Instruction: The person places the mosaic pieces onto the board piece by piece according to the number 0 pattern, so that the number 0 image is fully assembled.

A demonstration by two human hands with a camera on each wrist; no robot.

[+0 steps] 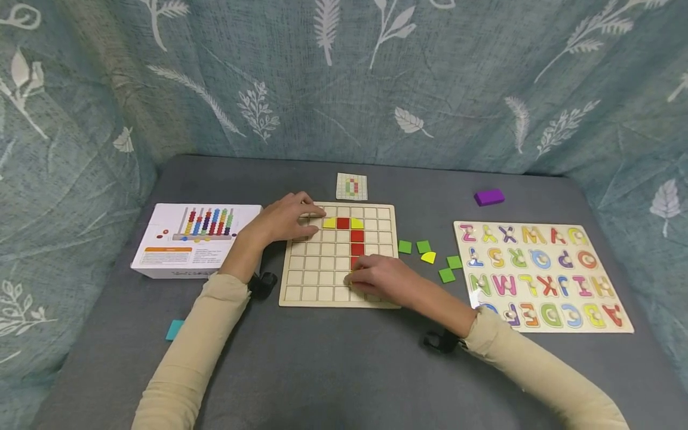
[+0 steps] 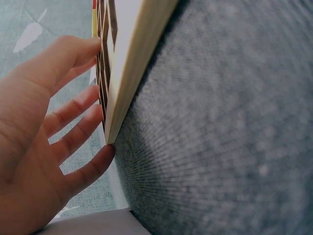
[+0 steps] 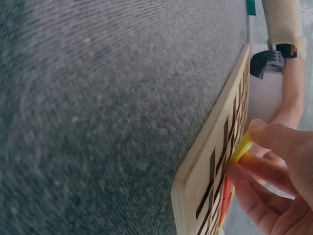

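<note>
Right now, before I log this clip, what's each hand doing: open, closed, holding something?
Left hand: open, fingers spread, touching the wooden grid board.
Right hand: closed, pinching a yellow piece.

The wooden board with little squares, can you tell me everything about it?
It's a pale, squarish board that looks like wood, with a thick edge and lines marking square cells. It lies flat on the gray tabletop, between a white box and a letter puzzle. Near its far edge sit two yellow pieces with a red tile between them; more red tiles run toward the right hand, which pinches another yellow piece. The left hand touches it near its far left corner.
</note>
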